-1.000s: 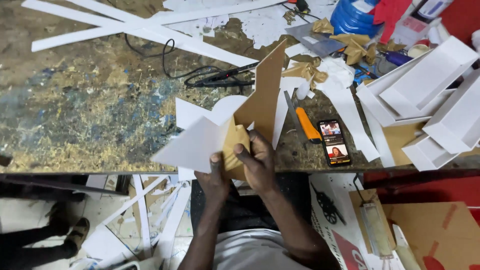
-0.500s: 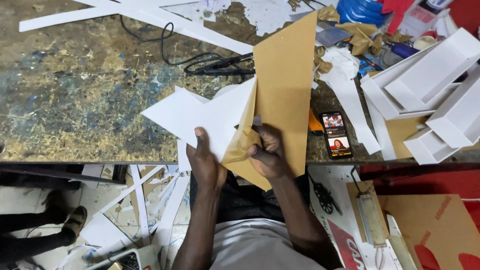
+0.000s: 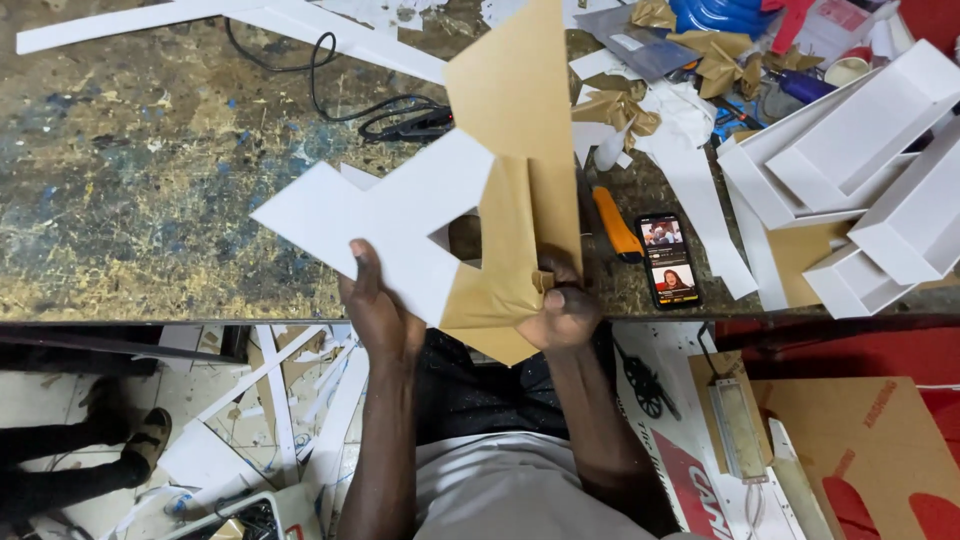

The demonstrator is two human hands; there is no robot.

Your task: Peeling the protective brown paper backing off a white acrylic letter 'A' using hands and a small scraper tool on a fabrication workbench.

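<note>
Paper backing (image 3: 520, 150), pinched by the right hand (image 3: 562, 312), may tear if jerked from the white cutout (image 3: 385, 215) the left hand (image 3: 378, 312) grips.

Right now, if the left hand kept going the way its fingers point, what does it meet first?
The left hand points up and away across the bench. It already grips the white cut sheet; beyond that only bare paint-spattered bench top, then probably the black cable. Depth is unclear.

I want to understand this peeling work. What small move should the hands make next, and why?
Probably the right hand should pull the brown backing paper a little further off, while the left hand steadies the white cut-out board. The paper is lifted high but seems attached near the lower edge.
</note>
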